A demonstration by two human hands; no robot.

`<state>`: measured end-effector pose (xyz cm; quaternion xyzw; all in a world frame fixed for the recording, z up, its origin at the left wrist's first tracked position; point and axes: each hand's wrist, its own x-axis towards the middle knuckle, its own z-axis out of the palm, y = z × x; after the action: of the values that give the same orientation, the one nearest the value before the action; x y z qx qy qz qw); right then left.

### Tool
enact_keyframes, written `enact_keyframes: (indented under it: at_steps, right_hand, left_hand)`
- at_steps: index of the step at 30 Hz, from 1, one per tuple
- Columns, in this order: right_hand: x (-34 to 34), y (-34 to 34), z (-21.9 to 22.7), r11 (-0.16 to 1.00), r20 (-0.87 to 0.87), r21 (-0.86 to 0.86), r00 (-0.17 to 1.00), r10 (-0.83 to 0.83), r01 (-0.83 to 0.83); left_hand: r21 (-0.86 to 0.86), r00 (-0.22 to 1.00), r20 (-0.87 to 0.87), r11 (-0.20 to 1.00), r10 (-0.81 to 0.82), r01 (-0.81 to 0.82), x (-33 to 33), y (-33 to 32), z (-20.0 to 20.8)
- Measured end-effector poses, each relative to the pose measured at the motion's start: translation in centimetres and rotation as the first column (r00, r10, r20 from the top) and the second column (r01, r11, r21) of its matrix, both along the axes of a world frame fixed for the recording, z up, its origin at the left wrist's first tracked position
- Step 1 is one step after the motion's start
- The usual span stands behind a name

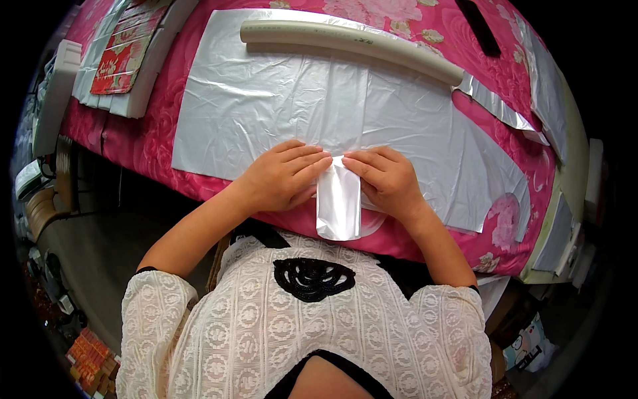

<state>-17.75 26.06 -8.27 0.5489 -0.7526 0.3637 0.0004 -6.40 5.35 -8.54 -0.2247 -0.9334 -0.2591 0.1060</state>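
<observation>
A narrow, shiny silver strip of film hangs toward me over the near edge of the table, its lower end close to my top. My left hand pinches its upper left corner between thumb and fingers. On the other side, my right hand grips the upper right corner the same way, and the two sets of fingertips nearly meet. Under and beyond both hands spreads a wide, creased silver plastic sheet. Whether the strip joins this sheet is hidden by my fingers.
A long pale tube lies across the sheet's far side. Wrapped white slabs with a red printed piece stand at the far left. A dark flat bar rests at the far right, near more silver film. Pink floral cloth covers the table.
</observation>
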Motion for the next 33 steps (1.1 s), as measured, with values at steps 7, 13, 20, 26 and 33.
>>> enact_keyframes:
  at_steps: [7,13,20,26,33]
  right_hand:
    - [-2.1,-2.7,1.7,0.888,0.587,0.394,0.678,-0.442,0.238]
    - [-4.0,-3.4,1.6,0.839,0.67,0.529,0.545,-0.504,0.126]
    - [-3.9,-3.3,1.6,0.837,0.667,0.53,0.541,-0.512,0.138]
    - [-1.4,-2.6,2.1,0.869,0.065,0.269,0.892,-0.447,0.416]
    - [-5.2,-1.7,-0.2,0.977,-0.163,0.203,0.982,0.095,-0.061]
  left_hand:
    - [0.467,0.86,0.449,0.757,0.243,-0.458,-1.1,1.2,1.8]
    - [0.082,0.957,0.129,0.959,0.261,-0.273,-1.2,2.3,0.8]
    - [-0.162,0.935,0.207,0.952,0.289,-0.259,-1.4,4.3,-1.0]
    - [-0.209,0.925,0.198,0.936,0.324,-0.283,-1.3,4.5,-1.1]
    - [-0.073,0.955,0.032,0.953,0.296,-0.293,-2.1,3.0,-0.6]
